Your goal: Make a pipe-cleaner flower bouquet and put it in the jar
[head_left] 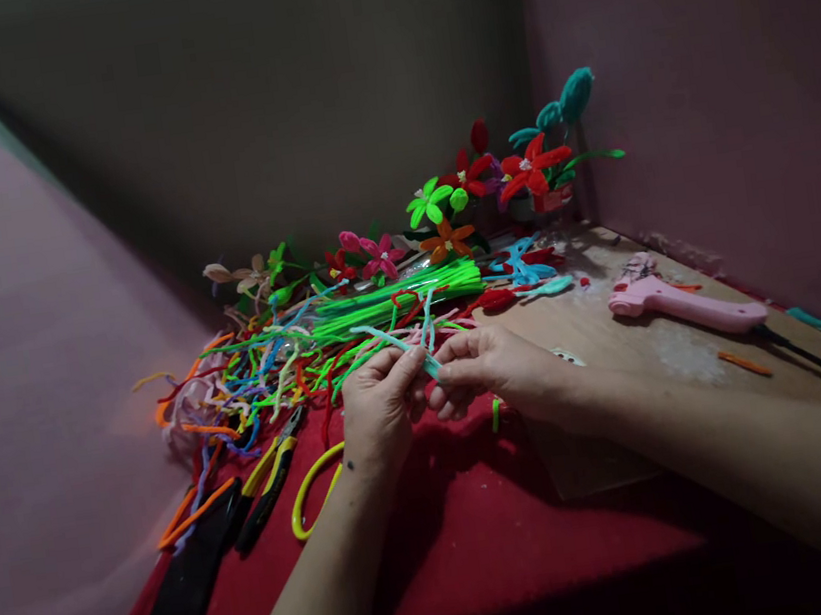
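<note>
Between my two hands is a pale turquoise pipe cleaner (432, 367), bent into a small folded shape with two loose ends that spread upward. The thumb and fingers of my left hand (384, 397) pinch its left side. From the other side my right hand (489, 363) grips it, thumb against the fingers. Fingertips hide part of the fold. Just beyond my hands lies a bundle of bright green pipe cleaners (401, 299), with many loose coloured ones (260, 378) heaped to its left.
Pipe-cleaner flowers (528, 169) stand along the back wall. On the right, a pink glue gun (682, 302) rests on a wooden board (637, 368), its black cord trailing right. Yellow-black pliers (271, 477) and a yellow handle loop (301, 498) lie left of my hands on red cloth (480, 550).
</note>
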A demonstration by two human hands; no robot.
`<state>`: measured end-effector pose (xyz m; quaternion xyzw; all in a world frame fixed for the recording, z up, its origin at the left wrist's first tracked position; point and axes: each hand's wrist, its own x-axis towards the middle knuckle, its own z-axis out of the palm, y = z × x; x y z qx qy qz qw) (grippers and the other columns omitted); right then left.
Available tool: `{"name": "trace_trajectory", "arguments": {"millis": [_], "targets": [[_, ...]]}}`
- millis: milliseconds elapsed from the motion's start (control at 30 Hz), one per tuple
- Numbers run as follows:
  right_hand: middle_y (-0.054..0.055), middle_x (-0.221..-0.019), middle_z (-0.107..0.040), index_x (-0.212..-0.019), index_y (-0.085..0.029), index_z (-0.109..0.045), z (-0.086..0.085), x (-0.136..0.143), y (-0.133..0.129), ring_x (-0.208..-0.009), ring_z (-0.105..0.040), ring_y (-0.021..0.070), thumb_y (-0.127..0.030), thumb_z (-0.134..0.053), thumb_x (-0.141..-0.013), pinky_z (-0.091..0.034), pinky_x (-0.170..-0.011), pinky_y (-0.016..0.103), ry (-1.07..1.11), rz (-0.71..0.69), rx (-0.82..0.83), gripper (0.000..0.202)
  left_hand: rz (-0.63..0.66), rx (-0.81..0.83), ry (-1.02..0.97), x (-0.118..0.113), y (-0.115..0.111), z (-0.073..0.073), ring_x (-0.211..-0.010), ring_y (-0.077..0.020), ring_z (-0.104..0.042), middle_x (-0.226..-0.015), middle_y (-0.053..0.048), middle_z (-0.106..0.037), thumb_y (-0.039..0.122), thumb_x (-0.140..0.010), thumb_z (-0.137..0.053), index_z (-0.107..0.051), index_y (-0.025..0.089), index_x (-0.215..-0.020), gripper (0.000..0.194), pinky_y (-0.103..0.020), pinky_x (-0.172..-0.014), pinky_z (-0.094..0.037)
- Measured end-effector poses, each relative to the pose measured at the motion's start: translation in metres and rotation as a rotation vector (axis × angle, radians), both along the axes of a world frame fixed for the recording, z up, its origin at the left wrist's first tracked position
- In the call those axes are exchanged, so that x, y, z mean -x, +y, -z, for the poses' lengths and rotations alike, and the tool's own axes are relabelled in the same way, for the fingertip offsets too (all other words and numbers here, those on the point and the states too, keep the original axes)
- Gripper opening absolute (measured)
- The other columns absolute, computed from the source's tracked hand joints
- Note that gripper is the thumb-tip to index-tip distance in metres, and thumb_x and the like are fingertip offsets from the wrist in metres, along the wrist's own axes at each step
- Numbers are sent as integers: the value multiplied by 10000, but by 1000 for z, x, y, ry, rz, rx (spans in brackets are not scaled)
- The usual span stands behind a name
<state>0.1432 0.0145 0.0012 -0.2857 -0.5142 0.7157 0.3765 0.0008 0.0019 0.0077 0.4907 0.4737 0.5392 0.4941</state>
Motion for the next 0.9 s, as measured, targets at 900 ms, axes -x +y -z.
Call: {"name": "trace_trajectory", "arguments": {"millis": [900], "targets": [[21,-513,-626,-576,-122,-588,7,-2,6,-466,-575,111,-150,-622,-636,-465,-515,241,-46,79,-27,75,33,59,37,0,0,5,-378,-32,-342,-449,58,-416,270,-633,-703,-526,135,-556,236,-177,-384,-242]]}}
